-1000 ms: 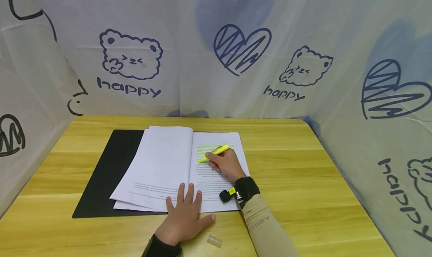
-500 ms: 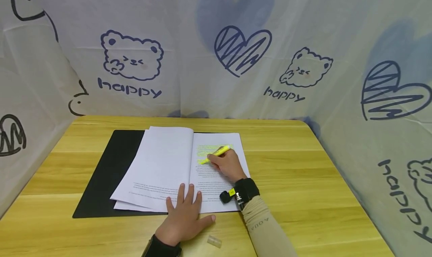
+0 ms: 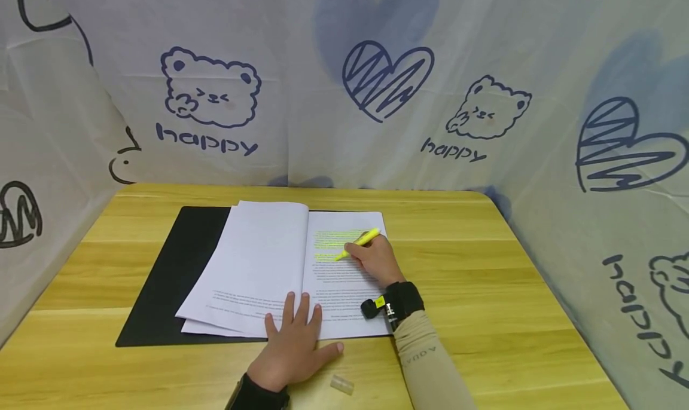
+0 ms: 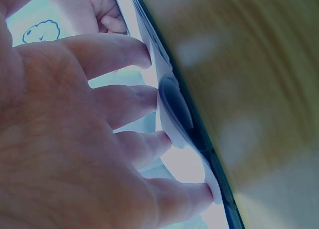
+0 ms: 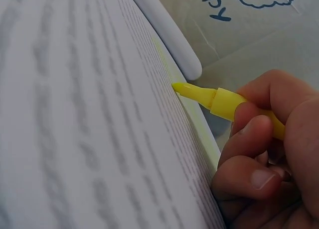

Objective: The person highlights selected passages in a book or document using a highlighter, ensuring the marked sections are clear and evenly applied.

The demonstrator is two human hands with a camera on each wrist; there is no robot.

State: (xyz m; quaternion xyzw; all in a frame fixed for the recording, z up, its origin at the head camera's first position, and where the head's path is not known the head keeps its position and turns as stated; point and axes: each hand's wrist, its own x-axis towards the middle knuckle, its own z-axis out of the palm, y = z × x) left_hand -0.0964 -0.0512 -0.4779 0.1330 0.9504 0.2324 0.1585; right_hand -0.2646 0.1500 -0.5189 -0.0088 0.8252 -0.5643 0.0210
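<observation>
A yellow highlighter is pinched between the thumb and fingers of my right hand. In the right wrist view the highlighter's tip touches a line of print on the right-hand page. Yellow strokes cover several lines near the top of that page. My left hand lies spread, its straight fingertips resting on the near edge of the open booklet by the fold. From the left wrist view, the fingers press on the paper's edge.
A black mat or folder cover lies under the booklet and shows on the left. A small clear cap rests on the wooden table near my left thumb. Printed cloth hangs behind and at both sides.
My right hand has moved rightward along the text line with the highlighter, and the yellow stroke has grown longer behind the tip. My left hand has stayed in place.
</observation>
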